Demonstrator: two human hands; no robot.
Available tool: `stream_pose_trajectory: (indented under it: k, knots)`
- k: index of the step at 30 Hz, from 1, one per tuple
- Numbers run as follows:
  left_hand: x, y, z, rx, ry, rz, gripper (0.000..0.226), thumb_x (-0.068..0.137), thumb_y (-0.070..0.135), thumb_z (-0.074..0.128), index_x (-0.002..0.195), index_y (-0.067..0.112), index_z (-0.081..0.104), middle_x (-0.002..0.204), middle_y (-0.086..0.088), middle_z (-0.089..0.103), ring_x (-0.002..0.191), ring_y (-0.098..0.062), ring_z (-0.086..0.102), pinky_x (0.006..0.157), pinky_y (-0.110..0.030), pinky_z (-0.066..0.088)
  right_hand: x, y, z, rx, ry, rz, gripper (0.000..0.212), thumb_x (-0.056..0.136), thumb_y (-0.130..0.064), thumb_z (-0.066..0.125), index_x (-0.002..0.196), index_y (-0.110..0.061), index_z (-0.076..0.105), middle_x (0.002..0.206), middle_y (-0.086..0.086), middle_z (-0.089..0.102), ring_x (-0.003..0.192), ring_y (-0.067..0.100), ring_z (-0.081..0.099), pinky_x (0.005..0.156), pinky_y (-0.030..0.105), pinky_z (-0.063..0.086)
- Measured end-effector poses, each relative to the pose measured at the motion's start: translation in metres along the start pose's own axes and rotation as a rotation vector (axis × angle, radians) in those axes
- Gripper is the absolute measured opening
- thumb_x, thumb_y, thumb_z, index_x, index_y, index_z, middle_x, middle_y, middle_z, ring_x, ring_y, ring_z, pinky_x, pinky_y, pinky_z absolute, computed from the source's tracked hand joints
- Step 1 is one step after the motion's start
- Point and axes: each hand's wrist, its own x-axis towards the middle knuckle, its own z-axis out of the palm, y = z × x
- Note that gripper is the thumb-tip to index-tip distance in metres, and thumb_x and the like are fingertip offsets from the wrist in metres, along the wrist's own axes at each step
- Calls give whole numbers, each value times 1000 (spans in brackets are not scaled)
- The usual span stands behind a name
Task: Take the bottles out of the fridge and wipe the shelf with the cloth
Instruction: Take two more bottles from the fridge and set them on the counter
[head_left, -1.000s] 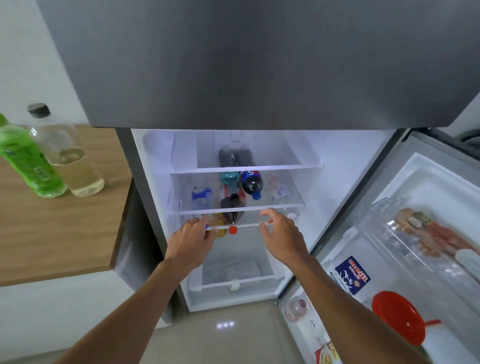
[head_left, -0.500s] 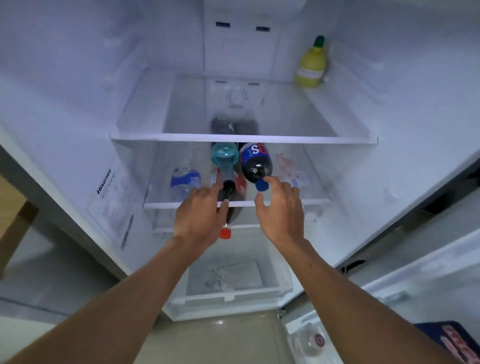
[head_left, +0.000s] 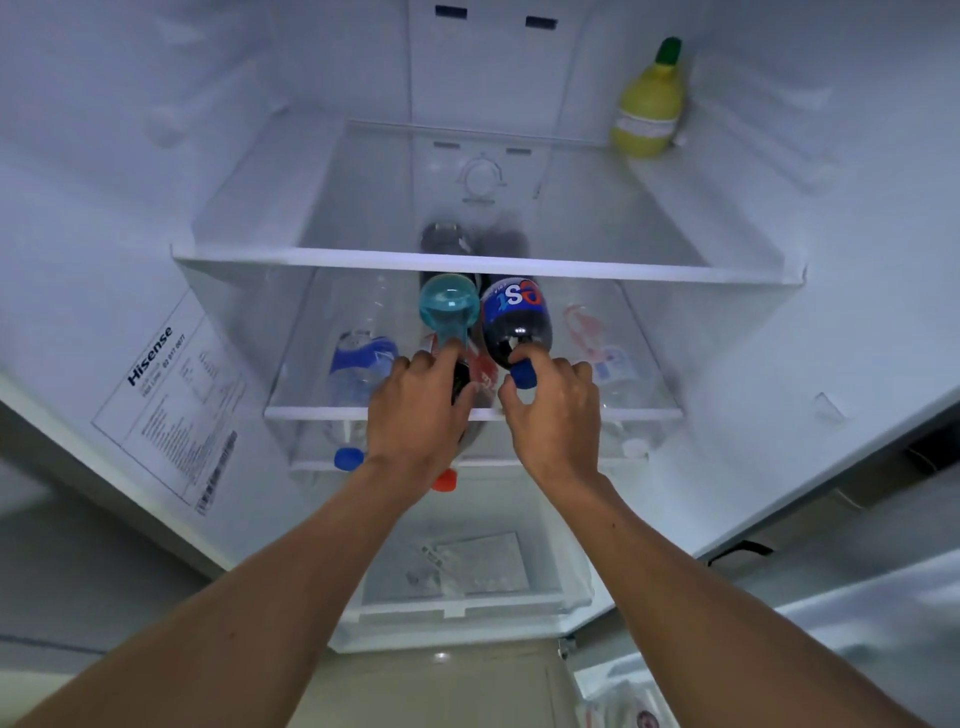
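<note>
Two hands are reaching onto the middle shelf (head_left: 571, 414): the right hand (head_left: 558, 410) pinching the cola bottle (head_left: 514, 322) at its blue cap, the left hand (head_left: 418, 410) gripping the teal bottle (head_left: 447, 306). Stacked bottles, so yanking either one risks the others rolling off.

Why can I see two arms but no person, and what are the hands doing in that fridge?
The camera sits on the person's head and looks forward and down, so you see only their own arms. There is no robot here. They are looking into an open fridge. The left hand is closing round the neck of a dark bottle that lies on its side. The right hand is pinching the blue cap of the cola bottle, also lying down on the middle shelf. Clear water bottles lie beside them. A yellow bottle stands alone on the top shelf, at the back right. No cloth is in sight.
</note>
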Motion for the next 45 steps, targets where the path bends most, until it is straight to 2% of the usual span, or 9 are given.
stream_pose_trajectory:
  k: [5,11,16,26,29,32,36,41,45]
  knots:
    - [-11,3,-5,-1,-11,2,29,90,37,55,111,21,42,95,-8,62,92,-27,55,65,-38,49,-8,-6,-7,-4,-31,-12,26,84,-27,72,106,-25,60,84,4,65,84,23,49,68,38,50]
    - [-43,4,-24,-29,-36,-31,28,88,31,60,109,24,42,95,-4,54,87,-23,55,59,-34,46,-28,-15,-21,47,-91,3,28,83,-20,76,101,-25,55,84,6,61,88,24,49,67,41,53]
    - [-68,1,-42,-2,-26,4,33,84,27,66,111,23,47,99,-3,54,79,-21,59,53,-26,40,-50,-24,-41,49,-100,10,30,83,-20,76,105,-26,55,85,5,59,87,23,51,65,38,53]
    - [-106,12,-107,23,0,16,31,84,27,66,109,22,49,96,0,54,68,-19,57,47,-29,44,-85,-47,-104,124,-141,-3,27,83,-14,74,105,-22,60,83,5,56,87,24,51,65,34,51]
    - [-114,15,-133,36,-30,32,30,87,29,63,110,25,44,96,3,51,69,-16,55,50,-30,47,-87,-61,-125,137,-137,-12,26,83,-14,75,105,-20,62,83,6,57,86,24,51,64,28,44]
    - [-121,18,-159,34,-76,36,31,88,32,62,110,25,41,97,3,51,66,-14,54,54,-28,47,-88,-76,-150,158,-131,-26,23,83,-15,74,103,-21,63,81,5,57,85,25,50,66,32,45]
    - [-125,24,-193,17,-110,94,33,89,32,61,112,24,40,100,-1,54,66,-18,57,61,-35,54,-87,-94,-185,136,-146,-84,20,84,-18,73,101,-21,63,84,2,61,85,23,50,72,32,46]
    - [-126,13,-241,36,-176,150,26,95,31,50,117,23,38,107,-5,53,75,-24,63,68,-40,56,-87,-124,-219,149,-208,-48,15,83,-18,75,96,-21,68,82,4,66,76,22,57,65,32,50]
    - [-142,-9,-275,156,-354,245,29,96,35,48,120,20,41,114,-4,57,88,-22,64,80,-34,53,-104,-146,-233,124,-389,64,12,84,-20,74,95,-17,70,86,3,69,78,22,62,72,32,52]
